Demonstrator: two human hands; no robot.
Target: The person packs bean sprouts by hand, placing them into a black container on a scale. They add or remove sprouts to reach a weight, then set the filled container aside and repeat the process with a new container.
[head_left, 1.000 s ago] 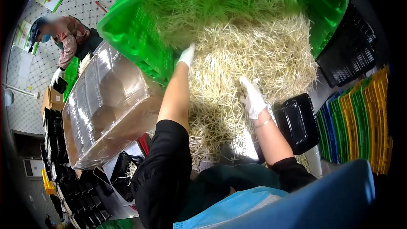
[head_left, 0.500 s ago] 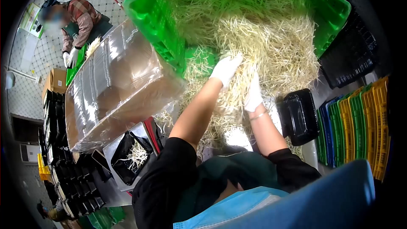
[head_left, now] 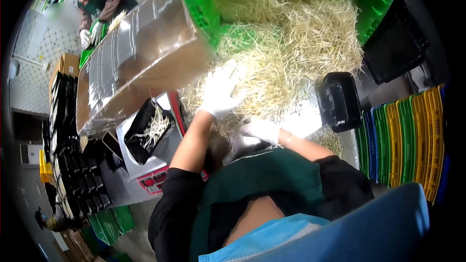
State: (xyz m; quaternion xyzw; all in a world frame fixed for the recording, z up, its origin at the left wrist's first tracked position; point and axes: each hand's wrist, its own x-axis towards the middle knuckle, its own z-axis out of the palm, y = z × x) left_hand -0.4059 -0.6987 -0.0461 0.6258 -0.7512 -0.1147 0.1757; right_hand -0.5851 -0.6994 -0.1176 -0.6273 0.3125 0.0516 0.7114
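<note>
Grip of the left hand (head_left: 221, 93) is spread, fingers apart against the near edge of the loose heap; that of the right hand (head_left: 260, 130), lower and just beside the apron (head_left: 272, 172), is blurred, so I cannot tell whether it has closed on anything. Beyond them stands a green crate (head_left: 376, 2), stiff-walled by its look. Pale sprouts (head_left: 323, 39) fill it and spread from its mouth down to both hands. As a mass they should be soft, springy and probably damp, so a little slippery; a big armful would have some weight, a handful hardly any. Best hold: scoop from beneath with cupped palms, since pinching would likely snap stems. A black tray (head_left: 341, 102) right of the heap looks thin and light, to be held by the rim. Single strands would bend, tangle and bruise easily.
</note>
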